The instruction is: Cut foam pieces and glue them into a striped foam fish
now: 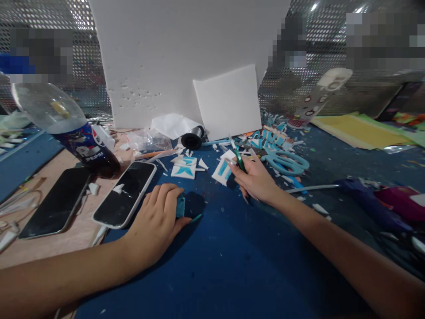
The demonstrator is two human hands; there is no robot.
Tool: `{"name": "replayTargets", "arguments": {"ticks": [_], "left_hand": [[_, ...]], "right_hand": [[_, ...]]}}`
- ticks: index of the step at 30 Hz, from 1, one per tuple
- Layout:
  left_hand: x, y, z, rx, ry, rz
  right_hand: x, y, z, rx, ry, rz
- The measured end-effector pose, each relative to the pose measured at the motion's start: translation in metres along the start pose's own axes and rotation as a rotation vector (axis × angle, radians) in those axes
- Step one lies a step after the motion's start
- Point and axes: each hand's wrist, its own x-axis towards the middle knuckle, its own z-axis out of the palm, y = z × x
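Note:
My left hand is curled round a small teal block, low over the blue tabletop; most of the block is hidden by the fingers. In my right hand is a slim green-handled craft knife, its pale tip pointing up and away. The fingertips of that hand are at a white foam square with a blue shape on it; whether they touch it I cannot tell. Between the hands and farther back lie white foam squares with blue marks.
Two phones and a Pepsi bottle are at the left. Blue-handled scissors and foam scraps lie right of centre, with a purple glue gun farther right. A roll of black tape is before a large white foam board.

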Motion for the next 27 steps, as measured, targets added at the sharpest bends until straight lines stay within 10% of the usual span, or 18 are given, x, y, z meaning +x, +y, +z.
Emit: {"name": "replayTargets", "arguments": {"ticks": [13,27], "left_hand": [[0.000,0.001,0.000,0.018,-0.010,-0.020],[-0.001,0.000,0.000,-0.081,-0.032,0.036]], "right_hand": [[-0.010,-0.012,0.018,0.070,-0.266,-0.064],[-0.016,-0.017,0.025,-0.439,-0.302,-0.202]]}}
